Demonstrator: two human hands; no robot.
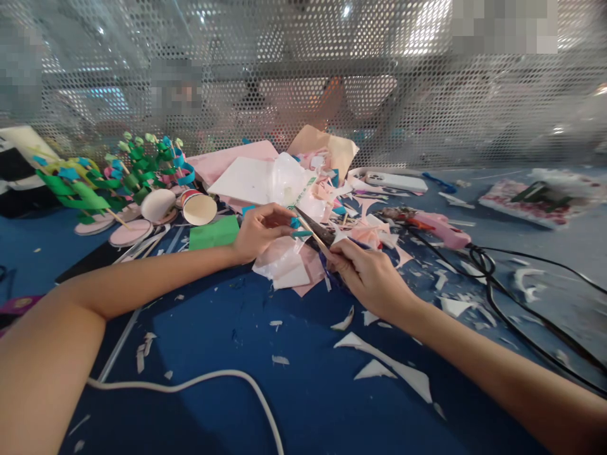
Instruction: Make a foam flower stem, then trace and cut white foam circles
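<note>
My left hand [265, 229] pinches a small teal piece of paper [301, 233] between its fingertips. My right hand [365, 268] is closed around a pair of scissors [315, 225], whose dark blades point up and left toward that paper. The scissors' handle is mostly hidden behind my fingers. Below the blades are pink and white paper scraps [291, 275]. Beside my left wrist rests a green paper sheet [214, 233]. A clear plastic bag [291, 186] lies just beyond both hands.
Paper plants with green and blue curls [137, 170] stand on round bases at the left, near a paper cup [200, 208]. On the right are a pink glue gun [439, 229], black cables [493, 297] and a phone [397, 182]. A white cable [213, 374] crosses the front.
</note>
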